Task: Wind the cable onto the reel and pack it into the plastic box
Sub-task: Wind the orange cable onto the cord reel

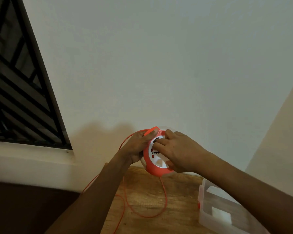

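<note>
A round red and white cable reel (155, 163) is held up above the far edge of the wooden table (147, 191). My left hand (137, 147) grips its left rim, thumb on the red handle at the top. Fingers of my right hand (178, 151) curl over the white socket face, thumb under the lower right rim. Loose orange cable (164, 198) hangs from the reel's bottom, loops over the table and trails off its near left side. A clear plastic box (215, 211) stands open at the right of the table.
A pale wall rises straight ahead behind the reel. A window with a black grille (19, 92) and a white sill (29, 157) is to the left. Dark floor lies left of the table.
</note>
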`<state>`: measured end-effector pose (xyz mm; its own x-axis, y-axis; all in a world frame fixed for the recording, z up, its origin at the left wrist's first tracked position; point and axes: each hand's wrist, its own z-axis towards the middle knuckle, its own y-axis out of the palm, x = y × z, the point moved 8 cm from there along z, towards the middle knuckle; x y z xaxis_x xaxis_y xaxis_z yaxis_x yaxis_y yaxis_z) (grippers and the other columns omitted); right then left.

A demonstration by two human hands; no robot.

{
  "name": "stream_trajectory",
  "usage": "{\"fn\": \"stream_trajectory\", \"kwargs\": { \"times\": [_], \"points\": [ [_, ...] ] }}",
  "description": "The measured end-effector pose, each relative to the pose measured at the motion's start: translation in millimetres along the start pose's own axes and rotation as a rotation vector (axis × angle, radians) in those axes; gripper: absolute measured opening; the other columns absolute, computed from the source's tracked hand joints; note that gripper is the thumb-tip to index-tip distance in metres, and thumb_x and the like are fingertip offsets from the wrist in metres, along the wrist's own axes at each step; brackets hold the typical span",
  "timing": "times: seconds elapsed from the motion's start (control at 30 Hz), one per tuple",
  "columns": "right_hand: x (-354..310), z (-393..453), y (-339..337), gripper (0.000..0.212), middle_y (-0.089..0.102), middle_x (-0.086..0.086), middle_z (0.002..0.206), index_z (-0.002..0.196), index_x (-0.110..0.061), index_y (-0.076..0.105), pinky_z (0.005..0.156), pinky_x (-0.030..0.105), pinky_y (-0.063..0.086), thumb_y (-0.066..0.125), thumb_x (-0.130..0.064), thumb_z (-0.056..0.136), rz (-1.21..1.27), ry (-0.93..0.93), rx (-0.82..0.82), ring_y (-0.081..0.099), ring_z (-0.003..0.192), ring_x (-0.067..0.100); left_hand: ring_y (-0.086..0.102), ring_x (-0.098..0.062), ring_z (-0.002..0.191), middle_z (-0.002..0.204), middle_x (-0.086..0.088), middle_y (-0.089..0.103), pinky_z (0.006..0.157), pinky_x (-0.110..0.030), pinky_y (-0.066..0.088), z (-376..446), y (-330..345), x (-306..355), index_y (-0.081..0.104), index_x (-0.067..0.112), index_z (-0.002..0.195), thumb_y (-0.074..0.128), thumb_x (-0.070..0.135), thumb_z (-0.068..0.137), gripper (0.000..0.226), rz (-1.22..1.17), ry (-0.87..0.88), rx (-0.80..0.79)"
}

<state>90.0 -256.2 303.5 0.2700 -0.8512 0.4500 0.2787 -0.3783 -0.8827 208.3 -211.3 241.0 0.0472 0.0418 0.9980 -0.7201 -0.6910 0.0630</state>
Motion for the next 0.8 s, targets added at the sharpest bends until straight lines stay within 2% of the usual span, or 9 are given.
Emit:
{"fn": "stream_trajectory", "kwargs": {
  "times": [0.13,0.3,0.4,0.53,0.67,0.73,0.8],
  "points": [
    [0.8,3.2,-0.7,0.086,0.060,0.006,0.129,0.131,-0.020,0.048,0.091,0.042,0.050,0.087,-0.044,0.059,0.019,0.004,-0.015,0.055,0.111,0.030,0.078,-0.027,0.084,0.098,-0.005,0.081,0.071,-0.036,0.064,0.3,0.4,-0.6,0.073,0.023,0.108,0.057,0.042,0.100,0.027,-0.013,-0.009,-0.002],
    [2.7,5.1,-9.1,0.089,0.066,0.006,0.120,0.127,-0.019,0.053,0.080,0.038,0.053,0.093,-0.042,0.050,-0.043,-0.042,0.002,0.058,0.104,0.029,0.078,-0.027,0.086,0.100,-0.006,0.081,0.071,-0.035,0.063,0.2,1.7,0.6,0.075,0.025,0.106,0.057,0.042,0.100,0.026,-0.003,-0.004,-0.029],
    [2.7,6.8,-8.6,0.083,0.064,0.006,0.122,0.129,-0.022,0.046,0.081,0.040,0.052,0.088,-0.042,0.060,-0.068,-0.084,-0.016,0.057,0.108,0.030,0.077,-0.030,0.088,0.104,-0.012,0.079,0.074,-0.038,0.065,0.0,5.0,-1.6,0.075,0.020,0.110,0.057,0.041,0.101,0.029,-0.013,-0.006,-0.060],
    [3.2,7.8,-9.5,0.071,0.067,0.008,0.107,0.121,-0.021,0.048,0.070,0.037,0.052,0.086,-0.038,0.062,-0.057,-0.129,0.008,0.060,0.093,0.030,0.074,-0.041,0.099,0.112,-0.018,0.077,0.081,-0.043,0.063,1.6,4.7,-5.7,0.069,0.010,0.122,0.055,0.041,0.102,0.040,0.033,-0.015,-0.071],
    [6.3,3.5,-3.4,0.074,0.069,0.007,0.099,0.116,-0.019,0.053,0.065,0.034,0.054,0.089,-0.042,0.056,-0.133,-0.156,0.033,0.062,0.082,0.027,0.076,-0.035,0.091,0.107,-0.014,0.078,0.081,-0.042,0.064,1.9,1.7,-8.2,0.071,0.016,0.114,0.057,0.041,0.100,0.032,0.063,-0.013,-0.053],
    [10.1,-0.9,-1.4,0.075,0.070,0.008,0.100,0.116,-0.017,0.055,0.066,0.034,0.054,0.089,-0.043,0.055,-0.122,-0.149,0.090,0.065,0.078,0.027,0.076,-0.032,0.089,0.108,-0.016,0.078,0.079,-0.041,0.064,2.6,-1.9,-7.2,0.070,0.013,0.118,0.057,0.042,0.100,0.036,0.046,0.001,-0.046],
    [13.6,-4.8,-2.2,0.066,0.071,0.010,0.092,0.112,-0.015,0.051,0.061,0.031,0.051,0.084,-0.043,0.063,-0.111,-0.114,0.184,0.066,0.069,0.026,0.074,-0.035,0.089,0.112,-0.023,0.075,0.076,-0.043,0.062,2.8,-4.1,-4.1,0.069,0.009,0.121,0.064,0.047,0.095,0.047,-0.037,0.004,-0.034]
  ]
}}
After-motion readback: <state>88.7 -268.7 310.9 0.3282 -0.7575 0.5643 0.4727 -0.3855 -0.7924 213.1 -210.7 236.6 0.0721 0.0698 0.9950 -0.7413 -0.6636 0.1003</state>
